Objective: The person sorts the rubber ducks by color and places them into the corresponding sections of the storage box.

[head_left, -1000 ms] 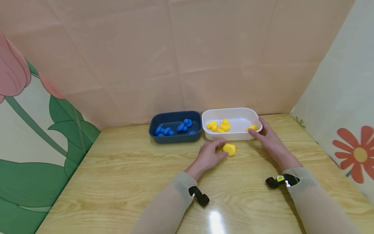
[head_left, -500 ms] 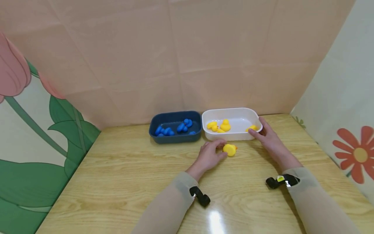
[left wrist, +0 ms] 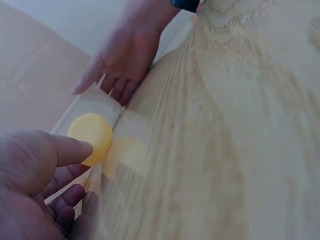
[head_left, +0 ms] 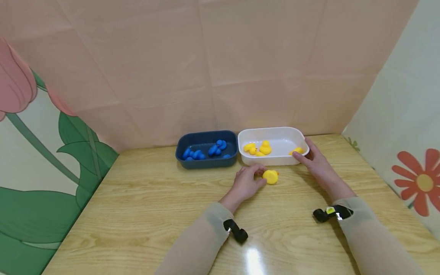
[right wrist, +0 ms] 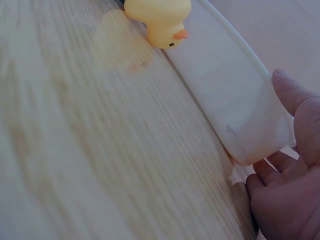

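Observation:
In the head view my left hand pinches a yellow rubber duck between thumb and fingertips, just in front of the white tray. The duck is tipped so its round flat base faces the left wrist camera; its orange beak points right. My right hand grips the right end of the white tray, thumb at the rim and fingers along the outer side. Inside that tray lie several yellow ducks, one of them near my right thumb.
A dark blue tray with several blue ducks stands left of the white tray, almost touching it. Both trays sit at the back of the wooden table, near a beige backdrop. A painted flower wall bounds the right side.
The yellow duck in my left hand has turned slightly, so less of its beak shows in the head view. The right hand and both trays stay put.

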`<move>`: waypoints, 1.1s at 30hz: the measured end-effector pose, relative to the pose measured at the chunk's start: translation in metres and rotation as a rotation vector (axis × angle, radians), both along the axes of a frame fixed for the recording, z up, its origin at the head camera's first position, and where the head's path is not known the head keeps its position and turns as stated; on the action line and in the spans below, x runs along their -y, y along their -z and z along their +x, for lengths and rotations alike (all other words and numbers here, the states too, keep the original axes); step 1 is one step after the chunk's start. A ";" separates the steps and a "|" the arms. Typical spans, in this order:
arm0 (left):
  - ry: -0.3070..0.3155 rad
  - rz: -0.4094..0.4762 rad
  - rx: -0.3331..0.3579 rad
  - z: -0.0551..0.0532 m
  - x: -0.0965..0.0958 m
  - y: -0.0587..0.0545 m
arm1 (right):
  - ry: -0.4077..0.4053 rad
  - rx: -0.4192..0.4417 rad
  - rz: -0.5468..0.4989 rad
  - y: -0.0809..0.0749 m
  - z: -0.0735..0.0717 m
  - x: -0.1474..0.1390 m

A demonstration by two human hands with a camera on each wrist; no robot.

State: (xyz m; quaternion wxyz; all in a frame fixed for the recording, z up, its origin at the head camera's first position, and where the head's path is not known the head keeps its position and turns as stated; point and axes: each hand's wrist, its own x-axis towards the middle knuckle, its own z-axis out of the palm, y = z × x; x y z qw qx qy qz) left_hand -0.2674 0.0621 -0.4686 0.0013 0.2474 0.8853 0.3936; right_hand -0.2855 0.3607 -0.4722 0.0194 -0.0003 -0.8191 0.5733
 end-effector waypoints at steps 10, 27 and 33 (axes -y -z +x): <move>-0.010 0.026 0.050 0.000 0.001 -0.001 | -0.006 0.016 0.002 -0.003 0.002 0.002; 0.004 0.042 -0.017 0.004 0.005 -0.017 | -0.004 0.017 0.011 -0.007 0.007 0.003; -0.016 0.044 -0.002 0.005 0.007 -0.029 | 0.003 0.002 0.014 -0.004 0.007 0.000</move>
